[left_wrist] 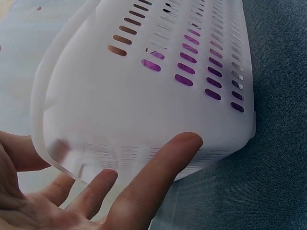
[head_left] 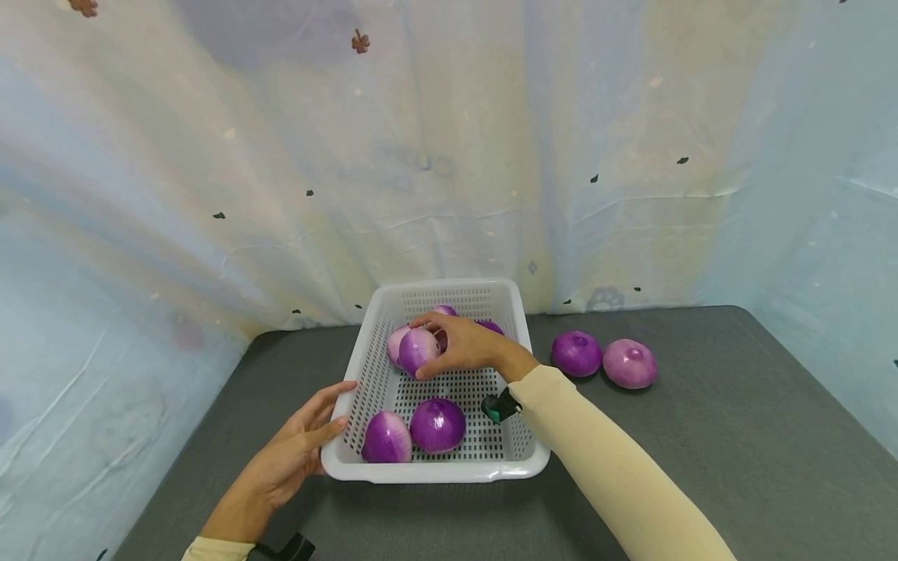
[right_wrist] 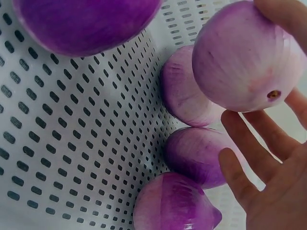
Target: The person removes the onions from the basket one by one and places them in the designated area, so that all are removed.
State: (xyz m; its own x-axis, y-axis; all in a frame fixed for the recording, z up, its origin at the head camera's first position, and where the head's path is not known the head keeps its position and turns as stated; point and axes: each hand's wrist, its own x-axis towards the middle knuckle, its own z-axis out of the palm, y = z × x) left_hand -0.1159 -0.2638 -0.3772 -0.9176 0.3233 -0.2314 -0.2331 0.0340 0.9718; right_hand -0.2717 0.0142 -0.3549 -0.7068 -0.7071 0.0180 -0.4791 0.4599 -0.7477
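My right hand (head_left: 463, 343) grips a purple onion (head_left: 418, 351) inside the white perforated basket (head_left: 438, 473). In the right wrist view, the fingers and thumb are around this pale purple onion (right_wrist: 240, 60), close to other onions. My left hand (head_left: 291, 448) touches the basket's left side with fairly straight fingers. In the left wrist view, its fingers (left_wrist: 158, 175) lie along the basket's outer wall (left_wrist: 105, 100). Two onions, a two-toned one (head_left: 387, 438) and a darker one (head_left: 438, 426), sit at the basket's near end. Several more are at the far end, partly hidden by the right hand.
On the dark grey table (head_left: 722, 405), a dark purple onion (head_left: 576, 354) and a pinker onion (head_left: 630, 364) stand right of the basket. A pale patterned curtain (head_left: 456, 156) hangs behind the table and at both sides.
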